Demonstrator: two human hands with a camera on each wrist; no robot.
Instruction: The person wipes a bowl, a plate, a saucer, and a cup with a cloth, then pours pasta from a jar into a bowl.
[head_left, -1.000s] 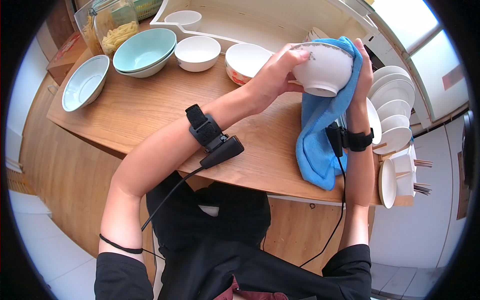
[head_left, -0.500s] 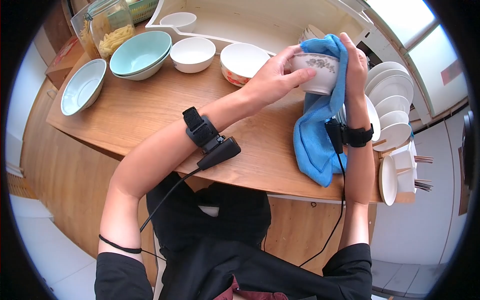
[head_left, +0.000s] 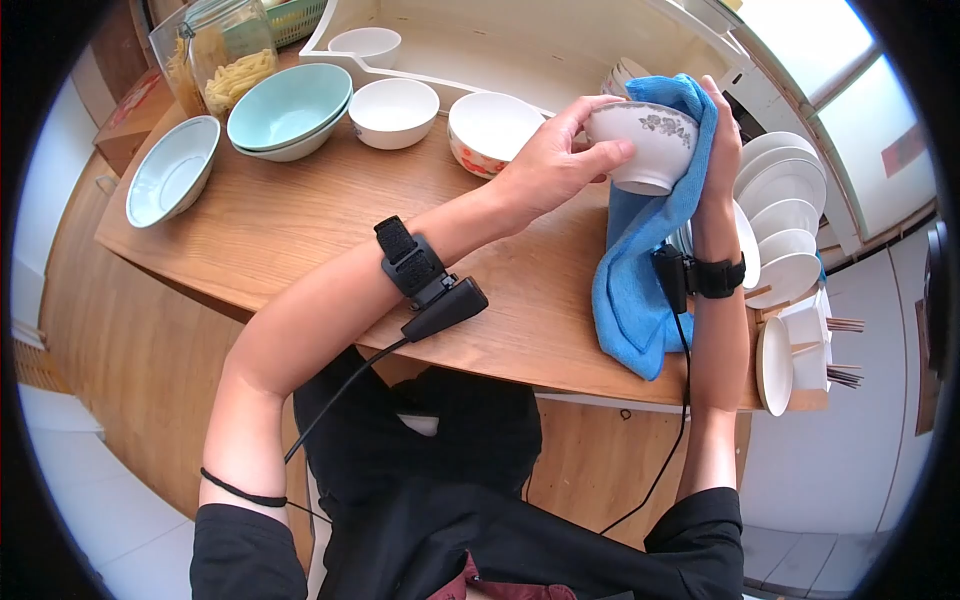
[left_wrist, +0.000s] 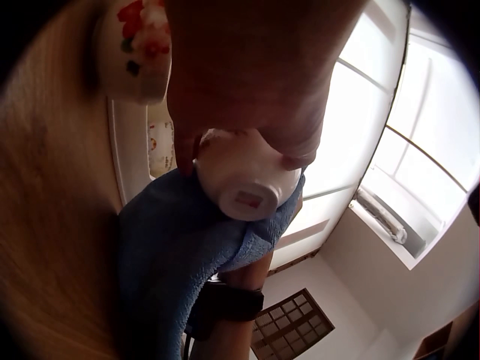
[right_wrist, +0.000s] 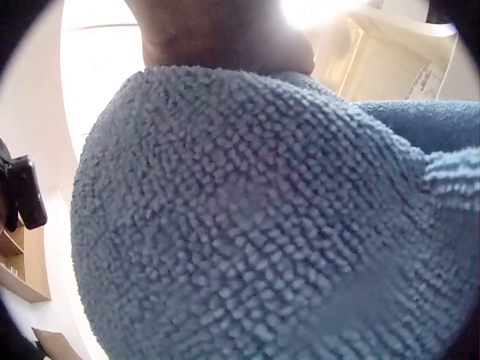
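Observation:
A white bowl with a grey floral pattern is raised above the table, tilted, its foot ring showing in the left wrist view. My left hand grips it at the left side, thumb on the outer wall and fingers by the rim. A blue towel wraps the bowl's right side, runs over the rim and hangs toward the table. Behind the cloth, my right hand holds the towel against the bowl, its fingers partly hidden. Towel fabric fills most of the right wrist view.
Along the table's back stand a red-flowered bowl, a white bowl, stacked teal bowls and a pale bowl. A pasta jar is at the far left. White plates stand upright at right, near chopsticks.
The bowl has turned between the hands, bringing its grey flowers round to face me. It tipped upright, then tilted back somewhat. My left thumb shifted from near the rim down the wall.

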